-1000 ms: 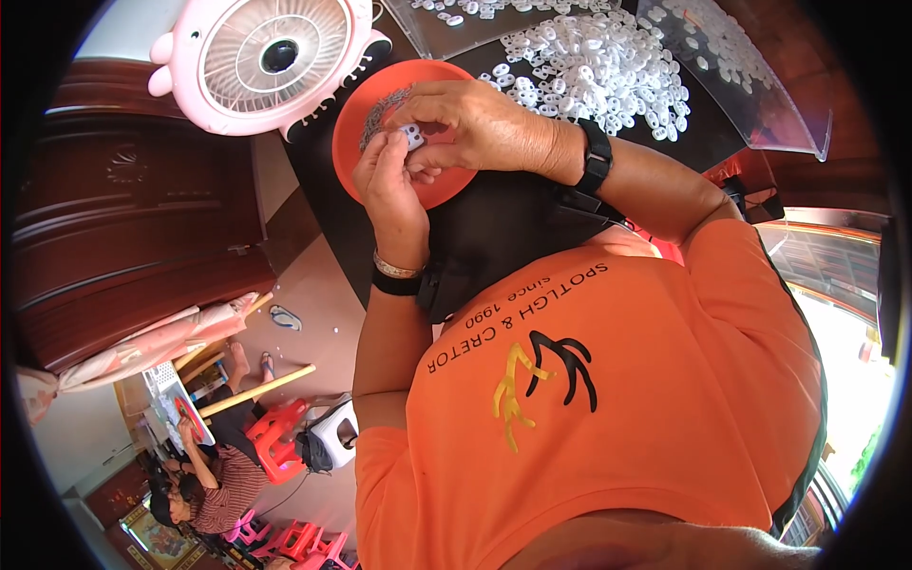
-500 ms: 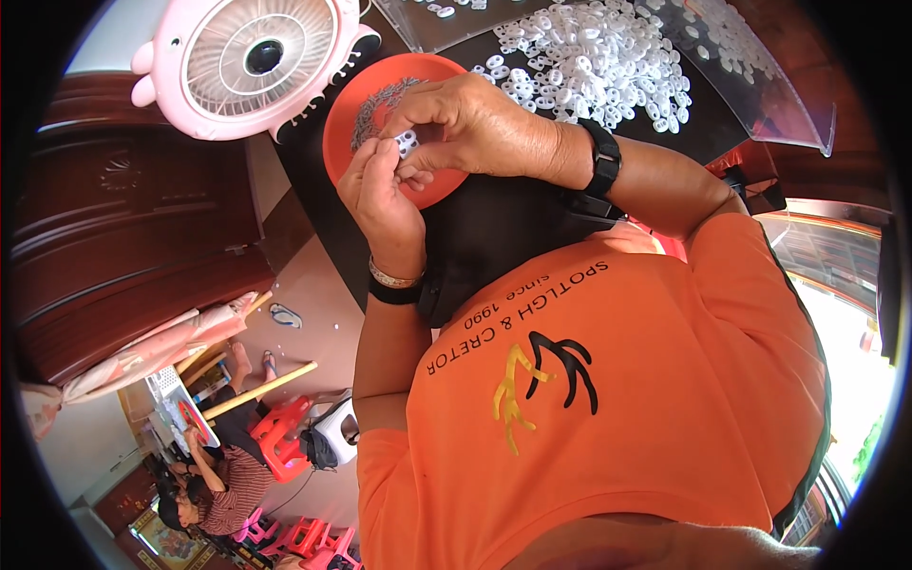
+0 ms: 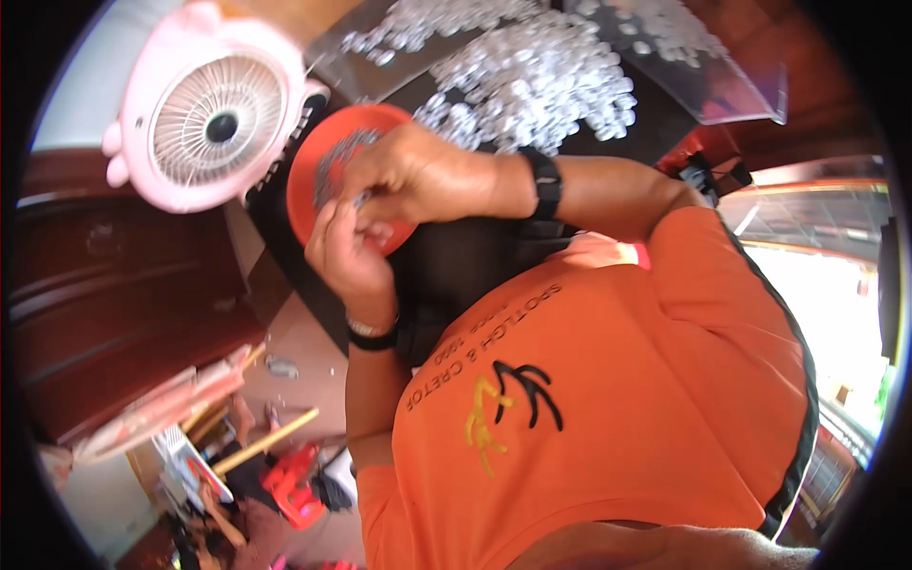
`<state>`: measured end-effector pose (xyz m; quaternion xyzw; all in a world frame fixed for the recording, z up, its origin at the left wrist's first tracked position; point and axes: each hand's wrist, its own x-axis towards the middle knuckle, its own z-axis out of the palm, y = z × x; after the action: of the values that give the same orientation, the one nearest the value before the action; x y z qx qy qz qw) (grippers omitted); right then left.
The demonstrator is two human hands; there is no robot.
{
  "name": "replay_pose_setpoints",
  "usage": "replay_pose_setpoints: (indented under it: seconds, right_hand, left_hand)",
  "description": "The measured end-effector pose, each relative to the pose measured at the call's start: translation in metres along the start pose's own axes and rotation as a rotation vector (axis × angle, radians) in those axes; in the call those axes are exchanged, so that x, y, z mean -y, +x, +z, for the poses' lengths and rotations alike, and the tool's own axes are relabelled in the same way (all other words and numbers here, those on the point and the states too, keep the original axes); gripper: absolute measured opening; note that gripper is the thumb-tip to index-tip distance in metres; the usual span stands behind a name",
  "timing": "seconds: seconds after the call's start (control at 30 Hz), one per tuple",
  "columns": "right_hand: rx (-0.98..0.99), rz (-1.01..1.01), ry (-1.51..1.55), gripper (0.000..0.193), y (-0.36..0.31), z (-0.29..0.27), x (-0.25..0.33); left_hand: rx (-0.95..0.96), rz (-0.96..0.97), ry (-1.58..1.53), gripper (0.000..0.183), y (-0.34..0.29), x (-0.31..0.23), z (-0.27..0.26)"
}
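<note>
My left hand (image 3: 350, 256) and my right hand (image 3: 413, 179) meet over a round orange dish (image 3: 302, 180). Their fingertips are closed together on a small white plastic piece (image 3: 361, 199). Most of that piece is hidden by the fingers, and what shows is blurred; a moment ago dark holes could be seen in it. Small grey metal pins (image 3: 332, 161), too fine to make out exactly, are heaped in the dish beyond my fingers. A large pile of white oval plastic pieces (image 3: 537, 81) lies on the dark table (image 3: 655, 133), past my right wrist.
A pink fan (image 3: 220, 123) stands left of the dish. More white pieces lie in a clear plastic tray (image 3: 746, 90) at the far right and on a clear sheet at the back. At lower left, a person sits near a red stool (image 3: 293, 486).
The whole view has shifted and blurred, so the hands, dish and pile sit lower and further left in it. Both hands keep their pinch on the white piece.
</note>
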<state>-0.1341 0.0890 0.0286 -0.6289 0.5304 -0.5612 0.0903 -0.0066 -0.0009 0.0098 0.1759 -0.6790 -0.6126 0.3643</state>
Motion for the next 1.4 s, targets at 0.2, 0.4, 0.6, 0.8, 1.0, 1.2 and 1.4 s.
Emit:
replay_pose_setpoints:
  seconds: [0.2, 0.4, 0.6, 0.8, 1.0, 1.2, 1.4]
  right_hand:
    - [0.039, 0.031, -0.115, 0.016, 0.002, -0.008, 0.005]
    - [-0.327, -0.032, -0.694, 0.021, 0.012, -0.089, 0.041]
    - [-0.767, 0.023, -1.411, 0.031, -0.007, -0.188, 0.089]
    - [-0.307, 0.026, -1.025, 0.021, -0.009, -0.160, 0.043]
    - [0.301, 0.286, -1.017, 0.018, -0.016, -0.117, -0.036]
    - [0.462, 0.353, -1.228, 0.013, -0.013, -0.110, -0.064]
    - [0.281, 0.409, -1.046, 0.010, -0.021, -0.120, -0.060]
  left_hand:
    - [0.011, -0.043, -0.087, 0.023, -0.001, -0.008, 0.009]
    - [-0.030, 0.047, -0.129, 0.022, 0.005, -0.008, 0.000]
    - [-0.014, 0.024, -0.186, 0.019, 0.007, -0.013, 0.000]
    - [-0.032, 0.036, -0.174, 0.018, 0.006, -0.006, -0.006]
    - [0.000, -0.015, -0.168, 0.018, 0.008, -0.004, -0.002]
    - [0.013, -0.044, -0.159, 0.019, 0.009, -0.005, -0.002]
    - [0.048, -0.071, -0.114, 0.018, 0.010, -0.005, -0.003]
